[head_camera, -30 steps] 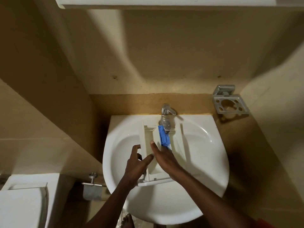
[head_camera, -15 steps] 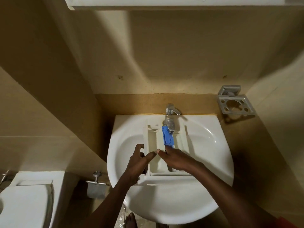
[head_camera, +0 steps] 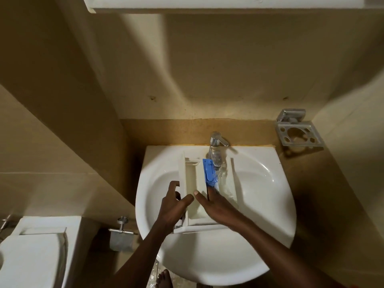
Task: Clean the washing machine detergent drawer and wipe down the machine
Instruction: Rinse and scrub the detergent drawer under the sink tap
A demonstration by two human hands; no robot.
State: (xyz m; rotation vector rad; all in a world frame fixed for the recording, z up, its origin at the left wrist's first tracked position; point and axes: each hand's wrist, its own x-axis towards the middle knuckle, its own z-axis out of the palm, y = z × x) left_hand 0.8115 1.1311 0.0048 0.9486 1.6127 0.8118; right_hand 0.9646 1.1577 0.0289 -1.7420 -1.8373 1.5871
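Observation:
A white detergent drawer (head_camera: 191, 177) with a blue insert (head_camera: 208, 170) lies lengthwise in the white sink (head_camera: 259, 215), under the running tap (head_camera: 216, 142). Water pours into its right compartment. My left hand (head_camera: 173, 206) grips the drawer's left wall, thumb over the rim. My right hand (head_camera: 216, 204) lies inside the drawer with its fingers straight, pressing on the middle divider and the near compartments. The front panel of the drawer points toward me.
A metal toothbrush holder (head_camera: 299, 132) hangs on the wall at the right. A toilet (head_camera: 31, 256) and a toilet-paper holder (head_camera: 121, 231) sit at the lower left. A white cabinet edge (head_camera: 207, 3) runs overhead. A bare foot (head_camera: 164, 279) shows below the sink.
My right hand has slid across the drawer's compartments while my left hand kept its grip. The drawer has shifted slightly under the tap and the view has moved a little.

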